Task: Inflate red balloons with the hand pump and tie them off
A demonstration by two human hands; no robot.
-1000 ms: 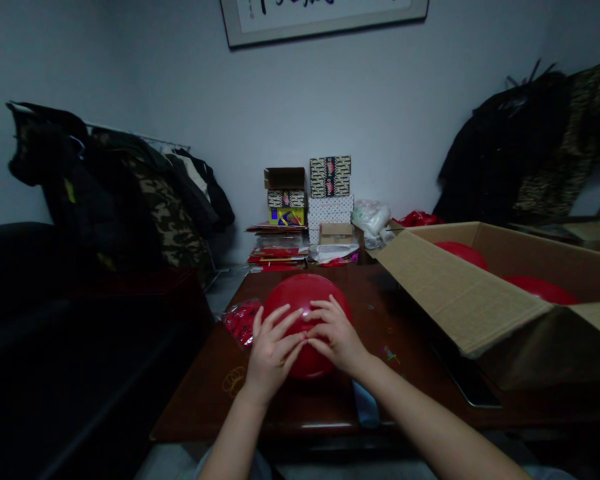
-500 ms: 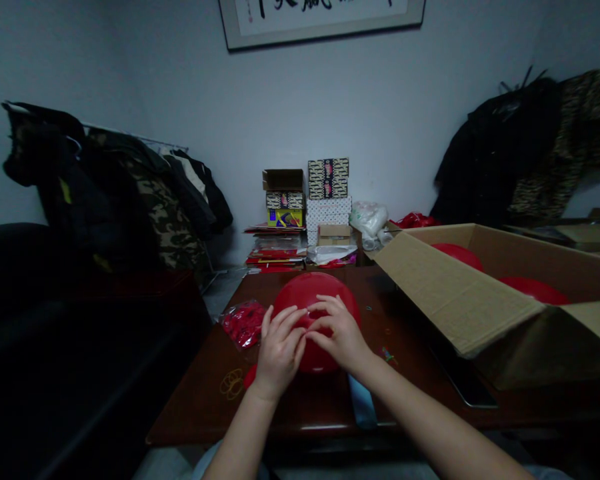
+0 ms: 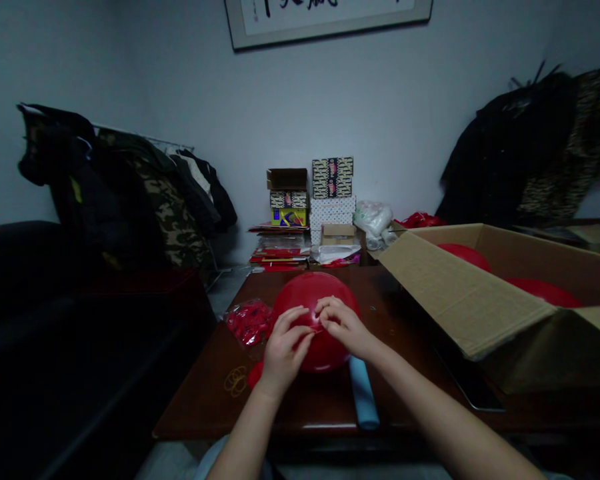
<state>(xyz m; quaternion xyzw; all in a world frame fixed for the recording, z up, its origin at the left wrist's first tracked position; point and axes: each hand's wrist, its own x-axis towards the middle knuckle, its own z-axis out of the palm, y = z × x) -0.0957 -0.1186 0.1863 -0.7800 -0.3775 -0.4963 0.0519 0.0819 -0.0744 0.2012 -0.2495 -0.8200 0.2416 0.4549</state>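
A large inflated red balloon [image 3: 300, 293] rests on the dark wooden table, its knot side facing me. Both hands are at its near side. My left hand [image 3: 286, 347] pinches something small and thin by the balloon's neck, too small to make out. Close beside it, my right hand [image 3: 344, 325] has its fingers bent together at the neck; what they hold is hidden. Left of the balloon lies a clear bag of red balloons [image 3: 249, 323], with yellow rubber bands [image 3: 236, 381] nearer me. A blue cylinder [image 3: 363, 393] lies below my right hand.
An open cardboard box [image 3: 473, 300] with red balloons inside stands at the right, a dark flat device [image 3: 473, 383] beside it. Stacked boxes [image 3: 333, 179] and a plastic bag [image 3: 373, 217] are behind the table. Coats hang on both sides.
My right hand has curled its fingers more and shifted slightly from my left hand. The fingertips, touching before, are now a little apart. The view has moved slightly.
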